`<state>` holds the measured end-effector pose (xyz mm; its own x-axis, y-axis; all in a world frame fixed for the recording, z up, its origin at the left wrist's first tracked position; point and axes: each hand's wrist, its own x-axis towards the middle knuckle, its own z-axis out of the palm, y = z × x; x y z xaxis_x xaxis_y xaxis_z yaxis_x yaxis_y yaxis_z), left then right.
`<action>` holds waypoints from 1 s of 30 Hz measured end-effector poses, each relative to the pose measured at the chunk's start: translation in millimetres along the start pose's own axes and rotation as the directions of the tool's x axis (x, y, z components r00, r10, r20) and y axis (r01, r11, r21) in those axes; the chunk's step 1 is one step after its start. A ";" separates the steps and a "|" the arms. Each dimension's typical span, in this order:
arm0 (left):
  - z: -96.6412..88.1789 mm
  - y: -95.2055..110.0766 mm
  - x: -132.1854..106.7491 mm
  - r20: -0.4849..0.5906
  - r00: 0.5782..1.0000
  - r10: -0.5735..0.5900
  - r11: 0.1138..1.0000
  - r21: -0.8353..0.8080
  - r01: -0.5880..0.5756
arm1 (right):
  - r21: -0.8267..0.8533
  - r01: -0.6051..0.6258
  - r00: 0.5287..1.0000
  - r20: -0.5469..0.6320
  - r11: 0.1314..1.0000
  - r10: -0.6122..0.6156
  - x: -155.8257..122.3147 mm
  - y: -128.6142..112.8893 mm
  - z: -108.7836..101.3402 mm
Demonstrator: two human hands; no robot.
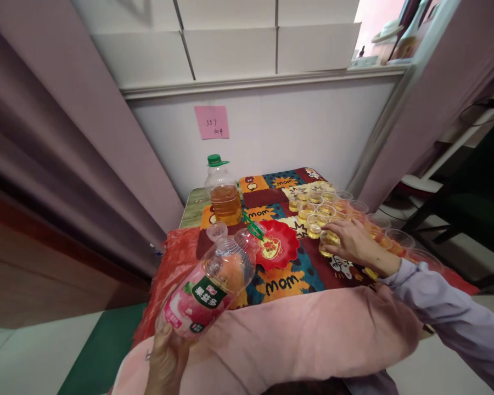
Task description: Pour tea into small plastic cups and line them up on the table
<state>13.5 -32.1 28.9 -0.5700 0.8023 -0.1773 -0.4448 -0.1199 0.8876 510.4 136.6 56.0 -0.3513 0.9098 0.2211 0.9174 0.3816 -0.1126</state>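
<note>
My left hand [167, 356] is closed around the lower end of a large clear juice bottle [208, 293] with a pink peach label. The bottle leans to the right, its neck over a red scalloped plate [286, 249]. A green piece [253, 227], apparently the cap or its ring, shows by the neck. On the right, my right hand [352, 241] has its fingers curled on a small clear cup [327, 244] of yellowish liquid. Several similar cups [316, 225] stand in rows behind and beside that hand, partly hidden by it.
Behind the held bottle stands a second bottle [225, 203] with a green cap and amber liquid. A small clear cup [217, 231] sits in front of it. Red plastic sheeting [175, 258] hangs over the table's left side. Pink cloth [280, 340] covers the near edge.
</note>
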 end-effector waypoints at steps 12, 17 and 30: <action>-18.1 -12.3 5.1 -0.013 0.999 -0.042 0.998 -0.053 0.042 | 0.555 0.078 0.997 -0.055 0.828 -0.057 99.9 -163.6 25.5; -21.9 -14.3 4.6 -0.044 0.998 -0.043 0.998 -0.048 0.041 | 0.571 0.188 0.980 -0.060 0.799 -0.188 139.0 -212.8 53.1; -35.3 -26.1 8.1 0.008 0.999 -0.040 0.994 -0.105 0.040 | 0.429 0.314 0.947 -0.081 0.847 -0.311 182.0 -252.4 83.8</action>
<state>-3.9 -43.2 -10.7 -0.5464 0.8110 -0.2091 -0.5374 -0.1480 0.8302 199.2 219.5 43.5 -0.6029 0.7298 0.3224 0.5861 0.6793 -0.4417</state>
